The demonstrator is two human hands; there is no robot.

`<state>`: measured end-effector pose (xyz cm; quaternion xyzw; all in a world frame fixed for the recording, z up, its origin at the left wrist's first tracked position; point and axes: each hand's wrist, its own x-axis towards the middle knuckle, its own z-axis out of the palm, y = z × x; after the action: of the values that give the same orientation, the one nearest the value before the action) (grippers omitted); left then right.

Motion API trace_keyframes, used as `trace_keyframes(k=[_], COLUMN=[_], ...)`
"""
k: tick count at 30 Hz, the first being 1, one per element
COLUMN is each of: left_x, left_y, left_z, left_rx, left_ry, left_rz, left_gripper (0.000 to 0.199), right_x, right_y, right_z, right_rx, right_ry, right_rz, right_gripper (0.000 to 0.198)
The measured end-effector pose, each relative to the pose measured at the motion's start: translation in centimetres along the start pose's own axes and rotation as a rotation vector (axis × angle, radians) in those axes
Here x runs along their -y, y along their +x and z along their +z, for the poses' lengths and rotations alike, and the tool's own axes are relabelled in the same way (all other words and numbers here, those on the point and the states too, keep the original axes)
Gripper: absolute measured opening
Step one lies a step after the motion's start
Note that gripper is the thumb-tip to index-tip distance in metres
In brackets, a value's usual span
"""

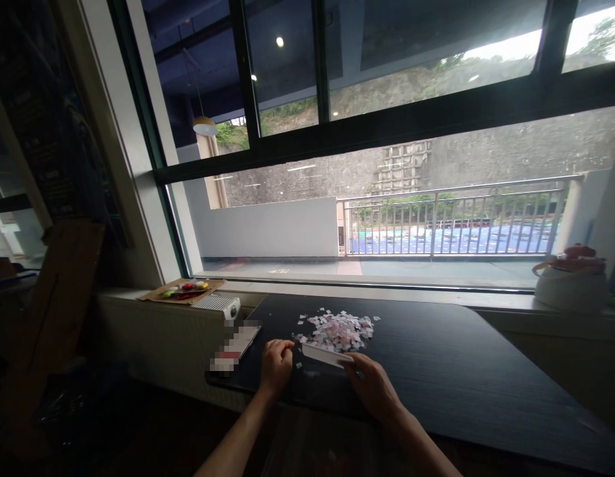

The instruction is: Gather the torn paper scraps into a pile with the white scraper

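A heap of small white and pinkish paper scraps (341, 331) lies on the dark table (436, 371), with a few loose bits around its edge. My right hand (374, 384) grips one end of a flat white strip (327, 356), thumb and fingers pinched on it. The strip lies slanted along the near side of the heap; whether it is card or folded paper I cannot tell. To the left of the strip, my left hand (277, 363) rests with its fingers curled in, close to the heap's near left edge. Anything inside those fingers is hidden.
At the table's left edge lies a flat, partly blurred item (237, 348). A white slatted box (220, 306) and a brown board (181, 291) with small colourful pieces sit on the left sill. A white jug with a pinkish lid (572, 281) stands on the sill at right.
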<state>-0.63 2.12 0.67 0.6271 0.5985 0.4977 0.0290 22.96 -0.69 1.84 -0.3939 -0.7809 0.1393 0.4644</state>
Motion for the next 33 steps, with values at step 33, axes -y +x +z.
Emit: trace_keyframes(k=[33], left_x=[-0.7], left_y=[-0.5], left_z=[-0.6], left_rx=[-0.121], left_ry=[-0.221], left_rz=[-0.174], left_gripper=[0.038], right_x=[-1.0], right_y=[-0.3], right_z=[-5.9], right_rx=[0.416], right_ry=[0.143], right_rz=[0.218], right_gripper=[0.025])
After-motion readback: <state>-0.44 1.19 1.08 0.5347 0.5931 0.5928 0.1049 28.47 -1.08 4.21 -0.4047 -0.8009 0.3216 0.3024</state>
